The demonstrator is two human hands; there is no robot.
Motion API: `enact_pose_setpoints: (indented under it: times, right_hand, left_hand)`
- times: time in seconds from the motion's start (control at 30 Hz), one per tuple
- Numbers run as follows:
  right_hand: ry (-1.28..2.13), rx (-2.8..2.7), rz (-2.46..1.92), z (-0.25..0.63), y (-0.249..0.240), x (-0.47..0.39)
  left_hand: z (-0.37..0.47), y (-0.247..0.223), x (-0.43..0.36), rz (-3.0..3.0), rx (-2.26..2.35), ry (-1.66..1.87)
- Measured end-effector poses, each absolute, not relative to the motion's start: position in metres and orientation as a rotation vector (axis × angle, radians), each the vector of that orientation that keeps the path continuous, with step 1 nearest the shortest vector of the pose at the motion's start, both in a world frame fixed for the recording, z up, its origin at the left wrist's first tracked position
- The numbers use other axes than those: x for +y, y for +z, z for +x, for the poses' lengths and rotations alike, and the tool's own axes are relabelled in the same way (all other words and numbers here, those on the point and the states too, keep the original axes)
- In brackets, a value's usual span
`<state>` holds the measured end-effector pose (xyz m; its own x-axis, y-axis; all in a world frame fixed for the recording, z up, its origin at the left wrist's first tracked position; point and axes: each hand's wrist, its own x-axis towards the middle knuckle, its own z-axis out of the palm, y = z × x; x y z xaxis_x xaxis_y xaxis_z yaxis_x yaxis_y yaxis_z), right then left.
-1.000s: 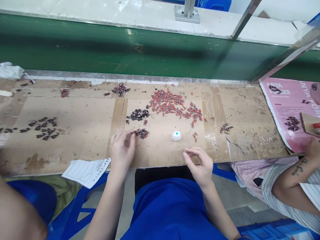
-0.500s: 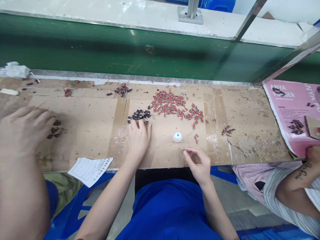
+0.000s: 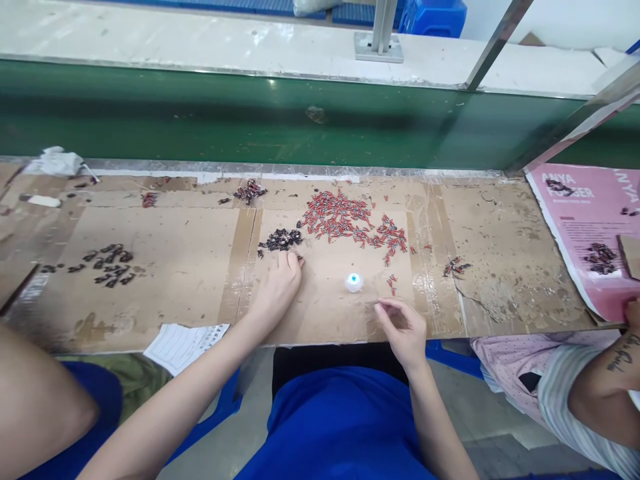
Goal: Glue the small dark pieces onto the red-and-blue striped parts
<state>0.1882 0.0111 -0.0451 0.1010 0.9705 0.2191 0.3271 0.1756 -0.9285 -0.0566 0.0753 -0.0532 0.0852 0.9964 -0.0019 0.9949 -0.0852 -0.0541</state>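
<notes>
My left hand is closed just in front of a pile of small dark shiny parts. A small dark part shows at its fingertips. My right hand is closed in a pinch, thumb against forefinger, above the cardboard's near edge. Whatever sits in that pinch is too small to make out. Between the hands, nearer the right one, stands a small round whitish object with a lit blue centre. Beyond it lies a wide heap of small red parts with dark, shiny ends. A few more red parts lie near my right hand.
Cardboard covers the bench, with a green wall behind. Loose dark parts lie left, near a person's arm. A paper slip overhangs the front edge. Another person's arm is right, by a pink sheet.
My left hand has drawn slightly back from the dark pile, its fingers closer together. My right hand has shifted slightly right. The left neighbour's hand has withdrawn from the loose dark parts.
</notes>
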Motion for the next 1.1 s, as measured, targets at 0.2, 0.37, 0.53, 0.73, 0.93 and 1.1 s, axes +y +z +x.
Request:
enact_pose_setpoints:
  times: [0.2, 0.37, 0.53, 0.73, 0.93, 1.1]
  right_hand:
    - [0.760, -1.389, -1.381, 0.189, -0.053, 0.016]
    - [0.766, -1.379, -1.375, 0.190, -0.053, 0.017]
    - [0.768, -1.385, -1.407, 0.190, -0.054, 0.017]
    - [0.754, -1.403, -1.421, 0.190, -0.053, 0.019]
    - [0.740, -1.386, -1.439, 0.194, -0.056, 0.021]
    - [0.737, -1.312, -1.460, 0.195, -0.060, 0.022]
  left_hand:
    - [-0.061, -0.061, 0.072, -2.339, -2.066, 0.062]
    - [-0.086, -0.065, 0.074, -2.255, -2.282, -0.249]
    - [-0.133, -0.049, 0.092, -1.858, -2.578, -0.250]
    - [-0.161, -0.034, 0.125, -1.835, -2.580, -0.150]
    - [-0.175, -0.034, 0.120, -1.785, -2.527, -0.191]
    - [-0.207, -0.026, 0.097, -1.312, -2.693, -0.542]
